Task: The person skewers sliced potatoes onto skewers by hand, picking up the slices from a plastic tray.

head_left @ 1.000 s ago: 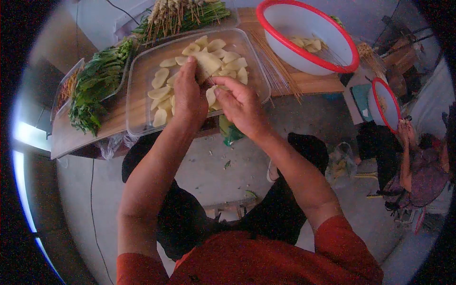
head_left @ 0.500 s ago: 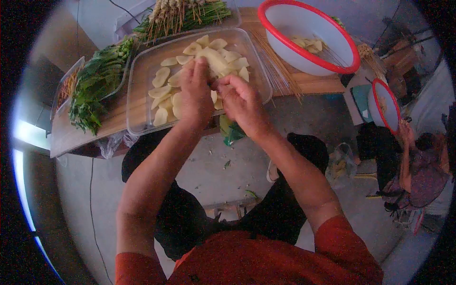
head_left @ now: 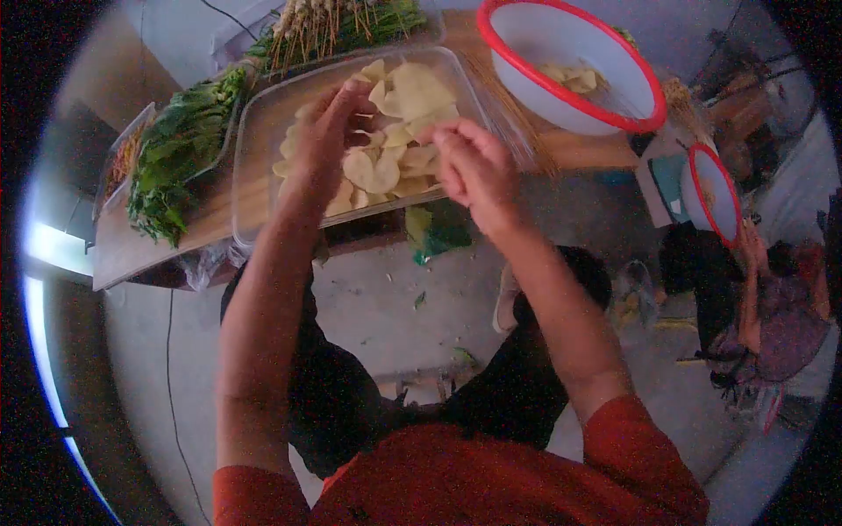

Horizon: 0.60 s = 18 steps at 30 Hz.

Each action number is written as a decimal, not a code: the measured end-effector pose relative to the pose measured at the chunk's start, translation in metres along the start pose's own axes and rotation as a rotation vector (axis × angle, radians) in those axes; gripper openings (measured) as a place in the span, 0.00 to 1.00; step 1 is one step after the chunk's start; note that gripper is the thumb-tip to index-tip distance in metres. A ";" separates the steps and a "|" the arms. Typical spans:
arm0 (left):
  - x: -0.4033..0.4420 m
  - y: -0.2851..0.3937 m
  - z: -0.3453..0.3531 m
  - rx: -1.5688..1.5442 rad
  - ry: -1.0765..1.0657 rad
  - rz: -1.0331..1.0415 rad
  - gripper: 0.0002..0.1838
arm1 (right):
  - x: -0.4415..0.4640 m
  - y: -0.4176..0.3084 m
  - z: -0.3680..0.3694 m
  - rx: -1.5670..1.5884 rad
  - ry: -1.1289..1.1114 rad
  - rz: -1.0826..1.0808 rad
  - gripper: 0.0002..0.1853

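Note:
A clear plastic tray (head_left: 250, 145) on the wooden table holds many pale slices, which look like potato (head_left: 373, 171). Over its left half is my left hand (head_left: 324, 140), fingers curved and parted, close above the slices with nothing visible in them. My right hand (head_left: 478, 167) is at the tray's right side with thumb and fingers pinched together. Whatever the pinch holds is too blurred to make out. Beyond its fingertips, overlapping slices (head_left: 421, 92) lie at the back right of the tray.
A white basin with a red rim (head_left: 570, 83) holds more slices. Thin skewers (head_left: 522, 131) lie beside the tray. Leafy greens (head_left: 189, 131) are at left, skewered bundles (head_left: 320, 26) behind. At right a person (head_left: 772, 307) sits near another red-rimmed basin (head_left: 710, 197).
My left hand has moved left off the middle slices and its fingers have parted. My right hand has shifted right, still pinched. The slices in the tray lie differently.

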State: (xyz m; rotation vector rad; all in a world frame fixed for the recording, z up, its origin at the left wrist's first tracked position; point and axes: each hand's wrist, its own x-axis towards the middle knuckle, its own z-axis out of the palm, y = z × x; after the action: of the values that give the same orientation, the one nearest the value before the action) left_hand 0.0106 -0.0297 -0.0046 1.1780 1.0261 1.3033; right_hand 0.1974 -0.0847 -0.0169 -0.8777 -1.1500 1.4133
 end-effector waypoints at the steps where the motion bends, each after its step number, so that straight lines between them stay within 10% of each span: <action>1: -0.005 0.016 -0.003 0.234 -0.031 0.024 0.19 | -0.001 -0.003 -0.003 -0.028 0.020 -0.065 0.12; 8: 0.010 -0.031 -0.032 0.507 -0.301 0.273 0.16 | -0.003 -0.010 -0.020 -0.019 0.053 -0.038 0.12; 10: -0.008 -0.018 -0.014 1.211 -0.235 0.233 0.19 | -0.005 -0.011 -0.021 -0.021 0.050 -0.031 0.12; 18: -0.003 -0.031 -0.018 1.239 -0.308 0.423 0.18 | -0.008 -0.009 -0.027 -0.031 0.037 -0.021 0.11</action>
State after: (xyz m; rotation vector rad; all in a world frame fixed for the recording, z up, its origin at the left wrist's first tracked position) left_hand -0.0025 -0.0290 -0.0384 2.5337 1.4241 0.6354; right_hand 0.2267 -0.0880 -0.0165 -0.9075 -1.1526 1.3601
